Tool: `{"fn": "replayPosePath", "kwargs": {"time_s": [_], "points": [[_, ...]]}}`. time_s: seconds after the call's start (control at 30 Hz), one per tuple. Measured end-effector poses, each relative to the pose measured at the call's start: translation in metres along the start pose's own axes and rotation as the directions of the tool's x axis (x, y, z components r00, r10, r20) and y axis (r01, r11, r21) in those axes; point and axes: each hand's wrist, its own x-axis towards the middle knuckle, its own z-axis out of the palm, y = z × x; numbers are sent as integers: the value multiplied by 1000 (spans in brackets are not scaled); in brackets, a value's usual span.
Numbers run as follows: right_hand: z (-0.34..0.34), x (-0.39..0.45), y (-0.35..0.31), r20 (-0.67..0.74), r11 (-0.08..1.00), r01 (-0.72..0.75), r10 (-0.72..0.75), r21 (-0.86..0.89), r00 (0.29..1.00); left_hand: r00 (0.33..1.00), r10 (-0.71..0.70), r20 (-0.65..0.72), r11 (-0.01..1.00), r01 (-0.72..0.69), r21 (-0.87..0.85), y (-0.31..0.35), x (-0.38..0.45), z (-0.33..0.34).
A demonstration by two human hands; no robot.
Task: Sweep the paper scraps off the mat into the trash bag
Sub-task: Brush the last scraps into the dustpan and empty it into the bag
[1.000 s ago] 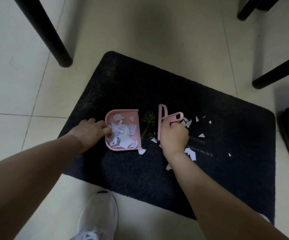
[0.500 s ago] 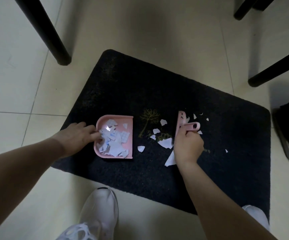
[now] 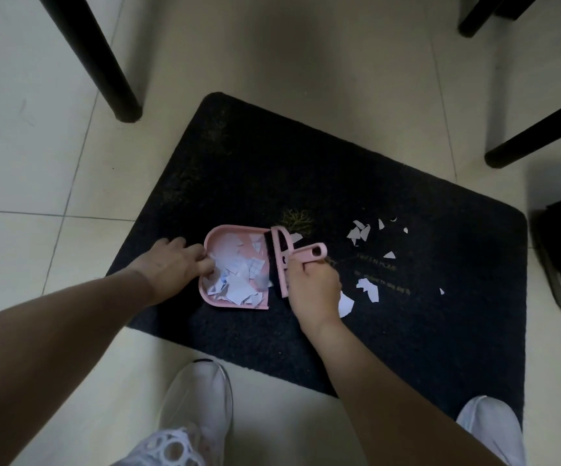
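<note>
From the head view, I think the full pink dustpan (image 3: pixel 235 269) could spill if it tips, because the scraps in it are piled high. The brush (image 3: pixel 280 262) may also skip the paper scraps (image 3: pixel 368 289) lying to the right on the black mat (image 3: pixel 339 169). My left hand (image 3: pixel 175 264) pinches the pan's left rim, arm reaching in from the near left. My right hand (image 3: pixel 312 290) is curled around the brush handle, bristles at the pan's open edge. I see a dark thing at the far right edge; I cannot tell if it is the trash bag.
</note>
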Motion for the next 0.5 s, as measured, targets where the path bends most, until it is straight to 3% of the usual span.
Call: {"fn": "replayPosePath", "kwargs": {"time_s": [0.13,0.23,0.33,0.5], "points": [[-9,9,-5,-141,996,-47,56,70,988,1000,6,-7,1000,-6,-18,-1,0,0],[-14,18,-1,-248,999,-35,26,-34,968,1000,11,-10,1000,-12,-21,-2,0,1],[-5,19,-1,-215,993,-32,7,-111,977,1000,12,-5,1000,-12,-26,-3,0,1],[8,8,-5,-65,1000,-5,3,-28,998,1000,8,-10,999,-9,-50,-1,-1,0]]}}
